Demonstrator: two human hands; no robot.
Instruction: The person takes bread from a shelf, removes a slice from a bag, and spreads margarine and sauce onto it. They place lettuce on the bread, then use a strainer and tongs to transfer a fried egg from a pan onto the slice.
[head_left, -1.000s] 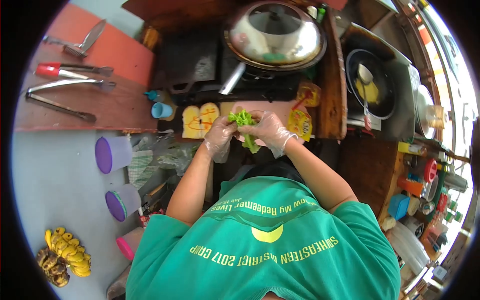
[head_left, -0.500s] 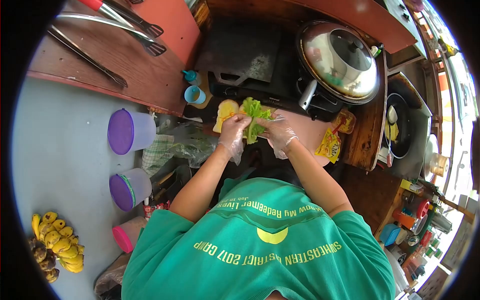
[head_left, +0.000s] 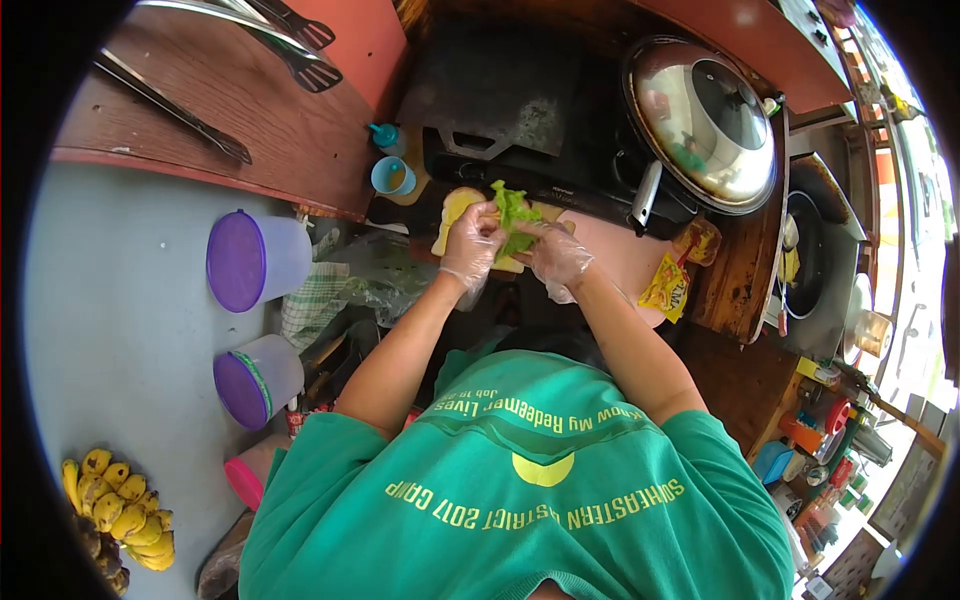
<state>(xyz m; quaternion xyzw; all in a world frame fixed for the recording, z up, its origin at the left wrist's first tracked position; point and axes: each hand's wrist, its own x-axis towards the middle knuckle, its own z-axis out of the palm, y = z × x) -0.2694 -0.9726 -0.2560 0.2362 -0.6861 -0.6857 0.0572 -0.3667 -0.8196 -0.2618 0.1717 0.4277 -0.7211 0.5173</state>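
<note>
Green leaf lettuce (head_left: 514, 208) is pinched between my two hands, just over the bread. My left hand (head_left: 472, 247), in a clear plastic glove, has its fingers closed on the leaf's left side. On the right, my gloved right hand (head_left: 556, 258) grips the other side with fingers bent. A bread slice (head_left: 456, 208) with a yellow layer on it lies beside and partly under my left hand. More bread (head_left: 509, 264) shows below the lettuce, mostly covered by leaf and hands.
Behind the hands stands a black stove with a flat griddle (head_left: 490, 90) and a lidded pan (head_left: 700, 125). A blue cup (head_left: 393, 177) is at the left. A yellow packet (head_left: 665, 288) lies on the pink board (head_left: 610, 255). Purple-lidded tubs (head_left: 240, 260) and bananas (head_left: 125, 510) are further left.
The lettuce has come lower over the bread and looks more bunched between my hands. My right hand has drawn in across it. The whole view has shifted slightly.
</note>
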